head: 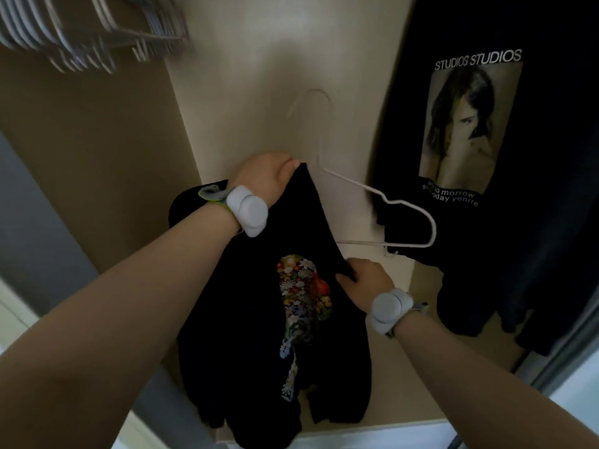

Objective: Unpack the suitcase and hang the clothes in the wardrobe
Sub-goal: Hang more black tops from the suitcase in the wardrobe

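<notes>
A black T-shirt (259,319) with a colourful floral print hangs in front of me inside the wardrobe. My left hand (267,178) grips its upper edge, close to the neck of a white hanger (402,204). The hanger's hook points up and its right arm sticks out bare to the right. My right hand (366,280) pinches the shirt's right edge below the hanger's bottom bar. Both wrists wear grey bands.
A black T-shirt (486,124) with a photo print and "STUDIOS STUDIOS" hangs at the right. Several bare white hangers (81,30) hang at the top left, blurred. The cream back wall (259,76) and a brown side panel (97,157) enclose the space.
</notes>
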The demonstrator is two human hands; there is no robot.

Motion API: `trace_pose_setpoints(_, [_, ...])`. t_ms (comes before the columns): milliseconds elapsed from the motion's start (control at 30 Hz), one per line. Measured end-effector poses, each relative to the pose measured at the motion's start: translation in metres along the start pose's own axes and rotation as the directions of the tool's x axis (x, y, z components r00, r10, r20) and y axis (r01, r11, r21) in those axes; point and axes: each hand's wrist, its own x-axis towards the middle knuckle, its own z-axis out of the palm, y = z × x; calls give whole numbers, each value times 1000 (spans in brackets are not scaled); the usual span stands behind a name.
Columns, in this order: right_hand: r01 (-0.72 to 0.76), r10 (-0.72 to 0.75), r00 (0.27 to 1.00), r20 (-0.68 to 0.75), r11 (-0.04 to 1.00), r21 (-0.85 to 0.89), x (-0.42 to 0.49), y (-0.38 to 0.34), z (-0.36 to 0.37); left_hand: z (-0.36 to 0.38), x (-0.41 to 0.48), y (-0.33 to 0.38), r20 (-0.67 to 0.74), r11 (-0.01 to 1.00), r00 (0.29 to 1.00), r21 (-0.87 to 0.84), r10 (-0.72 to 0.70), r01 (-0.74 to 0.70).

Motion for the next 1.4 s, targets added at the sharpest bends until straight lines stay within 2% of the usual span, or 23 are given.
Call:
trace_pose_setpoints(100, [34, -21, 999, 49, 956, -291, 2, 34, -19, -3, -3, -26, -20, 999, 999, -9, -48, 47])
trace_pose_setpoints(167, [12, -3, 1000, 21, 920, -392, 4, 52, -32, -4, -6, -35, -12, 998, 999, -29, -48, 48])
trace_pose_setpoints(300, [43, -42, 999, 9, 983, -179, 9, 69, -56, -4, -10, -41, -18, 999, 1000, -50, -14, 13])
trace_pose_setpoints(400, [30, -40, 998, -49, 983, -184, 14, 75, -75, -5, -14, -47, 38, 997, 999, -65, -27, 29])
trace_pose_setpoints(467, [49, -66, 995, -80, 978, -202, 17, 72, -89, -2, -18, -45, 119, 1000, 993, 28, -16, 13])
trace_pose_setpoints(533, [132, -163, 979, -123, 964, -230, 17, 56, -101, 4, -20, -41, 196, 993, 981, 114, -1, -22])
trace_pose_setpoints(567, [220, -262, 953, -152, 943, -249, 18, 43, -103, 9, -20, -40, 219, 993, 976, 113, 11, -37])
trace_pose_setpoints(633, [427, -481, 864, -148, 856, -291, 16, 10, -100, 16, -18, -39, 224, 999, 974, 17, 38, -43])
trace_pose_setpoints(700, [544, -591, 797, -124, 791, -280, 15, -15, -95, 22, -17, -38, 211, 987, 976, -163, 48, -13])
trace_pose_setpoints(767, [482, -537, 827, -170, 831, -278, 22, -25, -96, 22, -20, -36, 176, 949, 983, -316, 48, 10])
trace_pose_setpoints(867, [94, -163, 969, -185, 937, -336, 33, -21, -113, 20, -27, -39, 117, 908, 993, -418, 17, 33])
trace_pose_setpoints(933, [-41, 2, 993, -118, 943, -330, 36, -20, -121, 21, -29, -44, 121, 895, 993, -442, -1, 55])
trace_pose_setpoints(1033, [30, -74, 992, -104, 926, -377, 37, -28, -122, 28, -30, -42, 120, 878, 993, -473, -16, 72])
trace_pose_setpoints(1133, [129, -168, 984, -63, 905, -405, 35, -40, -118, 33, -26, -28, 80, 889, 996, -457, 31, 9])
trace_pose_setpoints(1267, [47, -72, 990, -122, 980, -195, 37, -42, -134, 33, -23, -33, 10, 923, 998, -382, 66, -57])
trace_pose_setpoints(1334, [-29, 11, 987, -158, 994, -110, 39, -32, -149, 31, -26, -54, -12, 961, 999, -275, 39, -40])
trace_pose_setpoints(1400, [-64, 60, 987, -152, 998, -18, 37, -21, -160, 25, -30, -78, -15, 982, 999, -186, -45, 41])
